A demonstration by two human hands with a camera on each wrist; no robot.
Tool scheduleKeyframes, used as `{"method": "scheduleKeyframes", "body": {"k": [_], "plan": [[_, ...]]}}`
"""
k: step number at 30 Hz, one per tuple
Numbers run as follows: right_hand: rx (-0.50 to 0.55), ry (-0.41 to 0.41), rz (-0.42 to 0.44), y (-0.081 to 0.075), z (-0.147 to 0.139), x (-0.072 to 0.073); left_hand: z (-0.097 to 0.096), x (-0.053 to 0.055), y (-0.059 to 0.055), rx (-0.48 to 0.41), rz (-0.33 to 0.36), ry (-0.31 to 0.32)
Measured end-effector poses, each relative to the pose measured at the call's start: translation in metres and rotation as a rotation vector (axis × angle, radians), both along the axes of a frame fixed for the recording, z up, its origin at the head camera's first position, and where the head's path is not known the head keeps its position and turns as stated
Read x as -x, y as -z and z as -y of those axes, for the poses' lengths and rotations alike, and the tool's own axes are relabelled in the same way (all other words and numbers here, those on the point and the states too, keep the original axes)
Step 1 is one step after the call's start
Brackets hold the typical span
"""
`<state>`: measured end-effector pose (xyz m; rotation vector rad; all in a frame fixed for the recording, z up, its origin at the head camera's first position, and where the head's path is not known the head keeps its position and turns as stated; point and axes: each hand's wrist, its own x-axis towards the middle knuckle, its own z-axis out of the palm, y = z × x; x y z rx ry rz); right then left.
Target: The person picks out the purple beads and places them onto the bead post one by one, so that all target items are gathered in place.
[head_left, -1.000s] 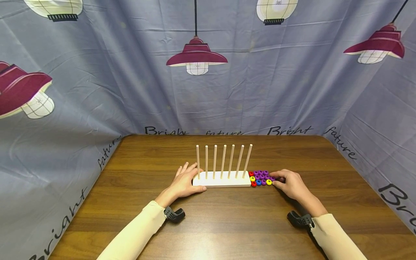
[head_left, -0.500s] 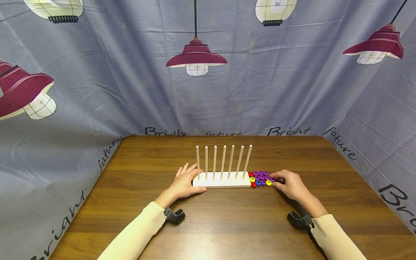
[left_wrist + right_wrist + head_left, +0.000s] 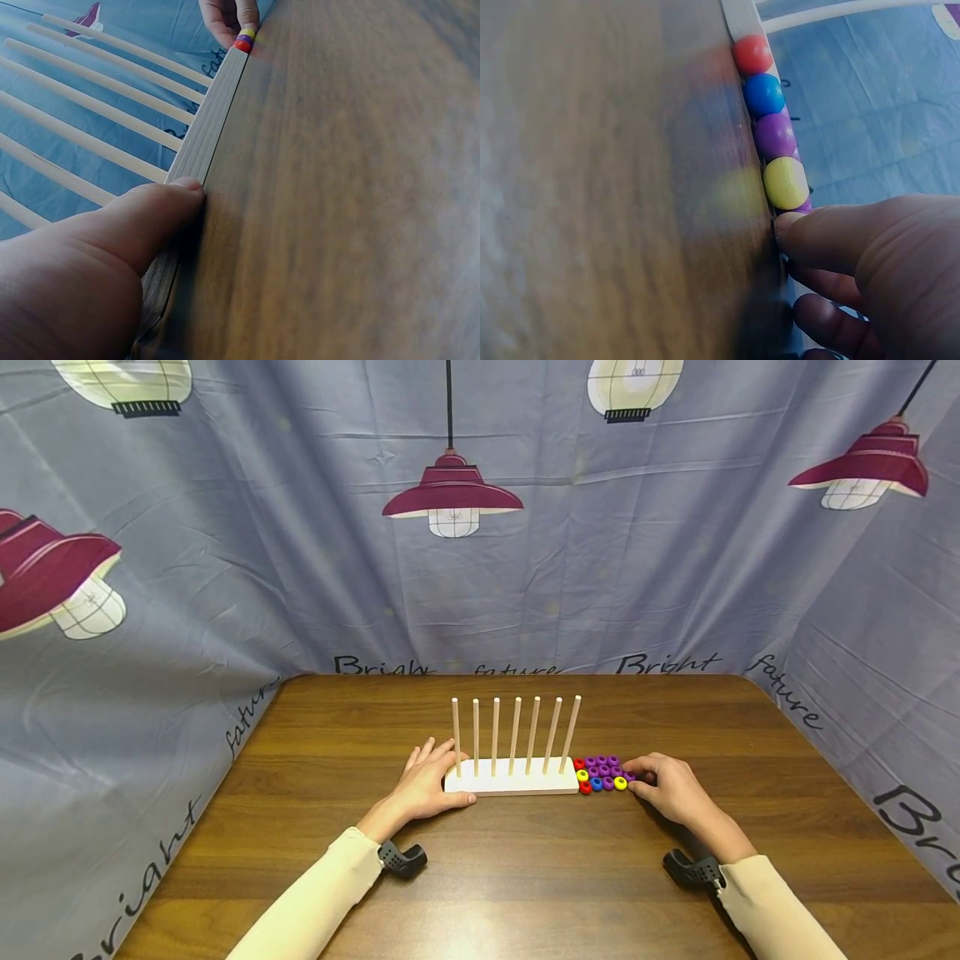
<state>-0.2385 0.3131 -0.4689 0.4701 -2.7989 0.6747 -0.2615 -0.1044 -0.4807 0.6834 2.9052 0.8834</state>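
Note:
A white wooden base with several upright pegs (image 3: 510, 784) stands mid-table. My left hand (image 3: 425, 783) holds its left end, the thumb along the front face and the other fingers spread behind it. The thumb (image 3: 150, 217) covers part of that face in the left wrist view. Small round beads with holes, mostly purple, lie packed in rows against the base's right end. A red bead (image 3: 752, 55), a blue bead (image 3: 763, 95) and a yellow bead (image 3: 785, 184) are in the front row. My right hand (image 3: 670, 785) pinches a purple bead (image 3: 630, 777) at the cluster's right end.
Everything lies on a brown wooden table (image 3: 525, 877). A blue-grey curtain (image 3: 562, 552) printed with lamps surrounds its back and sides. Each wrist wears a black camera mount, such as the right mount (image 3: 693, 867).
Both hands, the pegged base and the beads keep their places. The whole head view has shifted down by a few pixels.

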Motion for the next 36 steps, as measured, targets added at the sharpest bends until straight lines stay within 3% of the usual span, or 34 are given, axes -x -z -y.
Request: {"method": "scheduleKeyframes", "body": {"k": [10,23,36], "plan": [[-0.003,-0.002,-0.014,-0.005,0.0,0.001,0.001,0.0,0.0,0.002,0.0,-0.005],[0.012,0.008,-0.066,-0.027,0.001,0.002,0.001,0.0,0.0,-0.007,-0.005,-0.004],[0.08,-0.055,-0.191,-0.051,0.014,0.006,0.0,0.0,0.001,-0.005,-0.013,0.002]]}}
